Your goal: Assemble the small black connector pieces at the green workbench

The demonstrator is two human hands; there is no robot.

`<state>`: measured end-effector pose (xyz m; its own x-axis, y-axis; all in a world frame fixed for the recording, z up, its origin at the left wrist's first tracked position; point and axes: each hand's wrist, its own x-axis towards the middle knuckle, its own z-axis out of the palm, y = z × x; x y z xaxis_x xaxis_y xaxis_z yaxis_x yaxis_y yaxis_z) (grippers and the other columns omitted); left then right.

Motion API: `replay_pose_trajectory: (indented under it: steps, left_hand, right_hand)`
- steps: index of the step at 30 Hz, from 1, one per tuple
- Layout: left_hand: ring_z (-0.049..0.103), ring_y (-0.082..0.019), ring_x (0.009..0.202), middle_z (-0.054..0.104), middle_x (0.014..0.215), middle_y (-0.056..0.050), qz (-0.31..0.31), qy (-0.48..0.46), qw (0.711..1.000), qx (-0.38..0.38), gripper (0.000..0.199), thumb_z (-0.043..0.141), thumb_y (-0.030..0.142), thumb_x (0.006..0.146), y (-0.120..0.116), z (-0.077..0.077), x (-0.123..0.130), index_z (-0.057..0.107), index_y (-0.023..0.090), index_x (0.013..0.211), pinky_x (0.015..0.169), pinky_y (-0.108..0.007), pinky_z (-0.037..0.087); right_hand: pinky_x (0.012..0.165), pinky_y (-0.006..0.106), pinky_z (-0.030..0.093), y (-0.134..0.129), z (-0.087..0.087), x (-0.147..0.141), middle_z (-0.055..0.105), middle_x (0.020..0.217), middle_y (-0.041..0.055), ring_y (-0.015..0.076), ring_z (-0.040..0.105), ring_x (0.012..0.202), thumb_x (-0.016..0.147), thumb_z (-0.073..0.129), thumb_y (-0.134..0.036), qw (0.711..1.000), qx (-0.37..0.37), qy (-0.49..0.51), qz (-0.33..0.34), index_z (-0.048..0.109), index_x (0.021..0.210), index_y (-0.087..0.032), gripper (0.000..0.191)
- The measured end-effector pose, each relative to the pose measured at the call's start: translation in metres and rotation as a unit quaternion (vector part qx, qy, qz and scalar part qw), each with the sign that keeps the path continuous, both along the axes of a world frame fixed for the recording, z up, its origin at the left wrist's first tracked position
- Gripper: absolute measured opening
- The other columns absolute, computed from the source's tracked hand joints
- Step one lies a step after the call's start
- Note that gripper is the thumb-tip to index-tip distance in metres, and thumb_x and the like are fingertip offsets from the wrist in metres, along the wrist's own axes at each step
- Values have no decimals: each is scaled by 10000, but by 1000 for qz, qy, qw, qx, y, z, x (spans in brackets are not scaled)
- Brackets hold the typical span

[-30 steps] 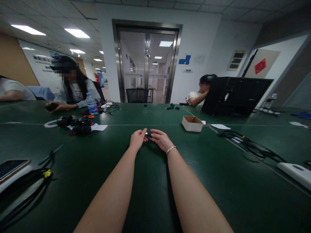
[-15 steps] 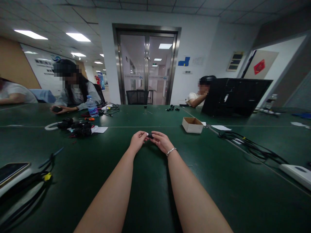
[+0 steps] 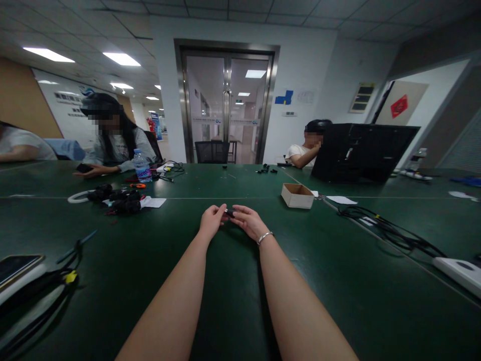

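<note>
Above the green table [image 3: 233,260], both of my hands meet at a small dark object [image 3: 230,213] with a shiny metallic end. My left hand [image 3: 212,220] pinches its metallic end between thumb and fingers. From the other side, the fingertips of my right hand [image 3: 248,221] grip the dark end. A silver bracelet [image 3: 265,237] circles my right wrist. What exactly the small object is cannot be made out.
An open cardboard box [image 3: 297,196] sits right of centre. Black cables [image 3: 391,231] and a white power strip [image 3: 458,275] lie right. To the left are dark parts [image 3: 124,200], a bottle [image 3: 142,167] and a phone [image 3: 18,268]. Two people sit across, beside a black monitor [image 3: 361,153].
The small dark object has tilted slightly between my hands, and my right fingers have shifted on it. Across the table, the person at the left has turned the dark thing they hold.
</note>
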<state>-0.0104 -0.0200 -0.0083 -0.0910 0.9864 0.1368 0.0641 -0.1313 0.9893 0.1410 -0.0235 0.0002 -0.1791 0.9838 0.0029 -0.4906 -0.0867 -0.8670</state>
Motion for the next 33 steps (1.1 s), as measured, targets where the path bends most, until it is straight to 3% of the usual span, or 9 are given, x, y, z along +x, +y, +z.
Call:
replay_pose_trajectory:
  steps: [6, 10, 18, 27, 33]
  left_hand:
    - [659, -161, 677, 674, 815, -62, 12, -27, 999, 28, 381, 688, 485, 709, 0, 1, -1, 570, 155, 857, 513, -205, 459]
    - [637, -147, 663, 663, 803, -54, -21, -41, 997, 61, 407, 692, 506, 676, -2, 4, -3, 609, 155, 862, 516, -196, 427]
    - [627, -192, 805, 669, 854, -72, -38, -18, 996, 76, 393, 746, 426, 624, 3, -2, -6, 672, 159, 902, 676, -283, 489]
    - [626, -190, 812, 674, 872, -81, -51, -22, 996, 72, 445, 723, 411, 663, -2, 2, -6, 661, 159, 1024, 682, -283, 483]
    - [632, -182, 764, 678, 834, -78, -47, -23, 997, 58, 401, 727, 467, 647, -1, 3, -5, 686, 143, 880, 672, -280, 482]
  right_hand:
    - [738, 264, 585, 1, -2, 0, 666, 829, 48, 155, 667, 761, 661, 693, 40, 1000, 5, -5, 2, 689, 869, -120, 263]
    - [735, 267, 586, 1, -1, -1, 670, 818, 54, 152, 665, 745, 679, 678, 45, 1000, 1, -1, 0, 682, 862, -104, 236]
    - [770, 298, 587, 1, 0, 0, 690, 764, 73, 139, 659, 673, 738, 692, -7, 1000, -6, 2, -14, 665, 855, -99, 152]
    - [697, 270, 593, -2, 5, -1, 697, 779, 85, 155, 678, 667, 780, 660, -24, 1000, -19, -8, -9, 650, 890, -98, 133]
    - [731, 297, 591, 1, 1, 0, 686, 768, 73, 151, 670, 659, 753, 695, -29, 1000, -10, -12, -11, 660, 886, -102, 156]
